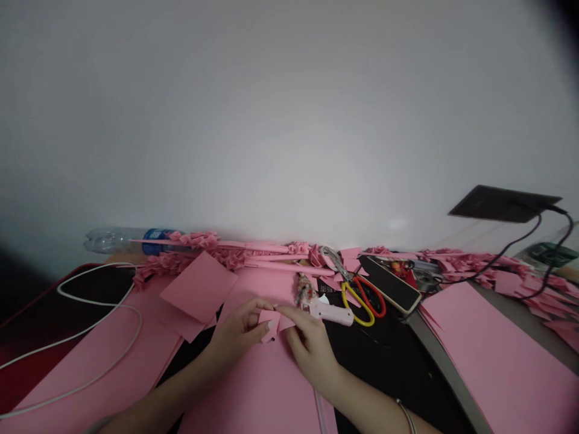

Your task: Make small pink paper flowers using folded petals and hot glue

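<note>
A small folded piece of pink paper (268,320) is pinched between my two hands over a long pink sheet (253,386). My left hand (244,325) grips its left side, with the thumb lying across the front. On the other side, the fingers of my right hand (307,337) close on the paper's right part and upper edge. Just beyond my right hand lies a pale pink glue gun (332,313) with a messy, crusted nozzle end. Scissors (357,295) with one yellow and one red handle loop rest to its right.
Square pink sheets (199,286) lie left of my hands, near a white cable (141,325). A plastic bottle (115,240) and pink paper flower stems (266,248) line the wall. A phone (391,283) and large pink sheets (502,355) sit to the right.
</note>
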### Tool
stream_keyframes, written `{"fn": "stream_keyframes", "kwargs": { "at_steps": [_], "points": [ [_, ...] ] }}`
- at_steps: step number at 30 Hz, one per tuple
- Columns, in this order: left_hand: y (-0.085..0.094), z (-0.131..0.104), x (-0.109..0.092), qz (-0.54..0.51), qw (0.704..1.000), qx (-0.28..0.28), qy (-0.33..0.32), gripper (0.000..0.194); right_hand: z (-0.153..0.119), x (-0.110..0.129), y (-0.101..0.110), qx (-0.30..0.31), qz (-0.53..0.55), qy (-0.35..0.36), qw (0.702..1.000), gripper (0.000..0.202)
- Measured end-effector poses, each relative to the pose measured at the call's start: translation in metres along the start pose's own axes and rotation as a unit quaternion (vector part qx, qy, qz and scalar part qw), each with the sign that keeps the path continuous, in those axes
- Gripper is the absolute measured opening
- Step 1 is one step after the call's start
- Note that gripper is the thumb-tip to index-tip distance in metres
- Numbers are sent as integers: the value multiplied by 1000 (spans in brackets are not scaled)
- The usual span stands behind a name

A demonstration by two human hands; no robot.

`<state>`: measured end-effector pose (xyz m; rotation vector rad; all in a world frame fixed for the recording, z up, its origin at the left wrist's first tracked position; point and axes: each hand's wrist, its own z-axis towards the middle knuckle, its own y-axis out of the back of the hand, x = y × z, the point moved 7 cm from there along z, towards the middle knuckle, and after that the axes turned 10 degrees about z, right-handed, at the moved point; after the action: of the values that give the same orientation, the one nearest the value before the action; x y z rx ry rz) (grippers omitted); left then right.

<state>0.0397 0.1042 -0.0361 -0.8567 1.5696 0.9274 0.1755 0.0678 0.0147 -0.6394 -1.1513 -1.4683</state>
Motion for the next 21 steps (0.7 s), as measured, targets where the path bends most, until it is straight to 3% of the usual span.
{"fn": "stream_keyframes", "kwargs": {
  "at_steps": [14,21],
  "points": [
    [-17,-7,-11,-15,994,91,62,36,0,-2,4,-43,-7,3,999,41],
    [-14,-6,-7,-34,995,70,65,43,0,-2,4,-47,-15,-1,999,36]
  ]
}}
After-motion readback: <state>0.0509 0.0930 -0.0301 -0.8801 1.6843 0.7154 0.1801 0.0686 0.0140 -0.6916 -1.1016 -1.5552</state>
